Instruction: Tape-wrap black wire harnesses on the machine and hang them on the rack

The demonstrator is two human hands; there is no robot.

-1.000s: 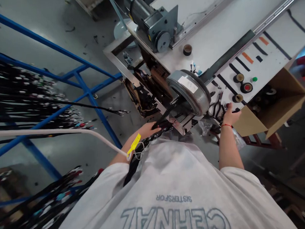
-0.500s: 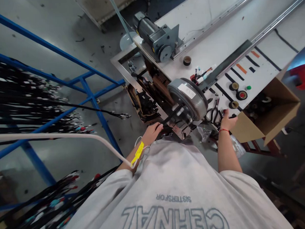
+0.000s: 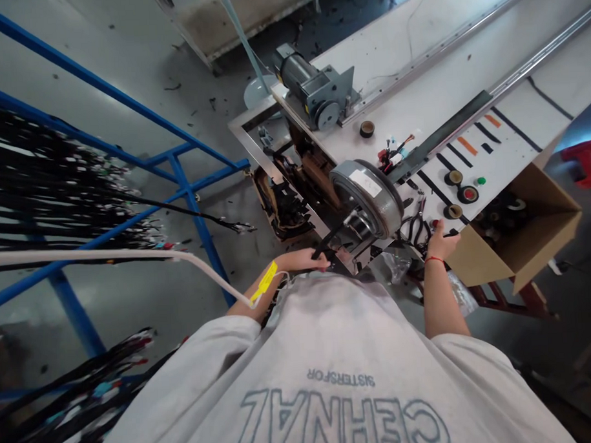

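Left hand [image 3: 307, 258]: grip closed around long black flexible cable [image 3: 331, 238], which runs to grey round metal machine head [image 3: 385, 207]. Likely light, bendy; hold around its outside, near the head. Right hand [image 3: 440, 247] at red round button [image 3: 436, 224], grip unclear.

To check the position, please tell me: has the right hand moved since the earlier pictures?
No. Against the white bench, the right hand stays at the same place, its thumb by the red button; only the view shifted.
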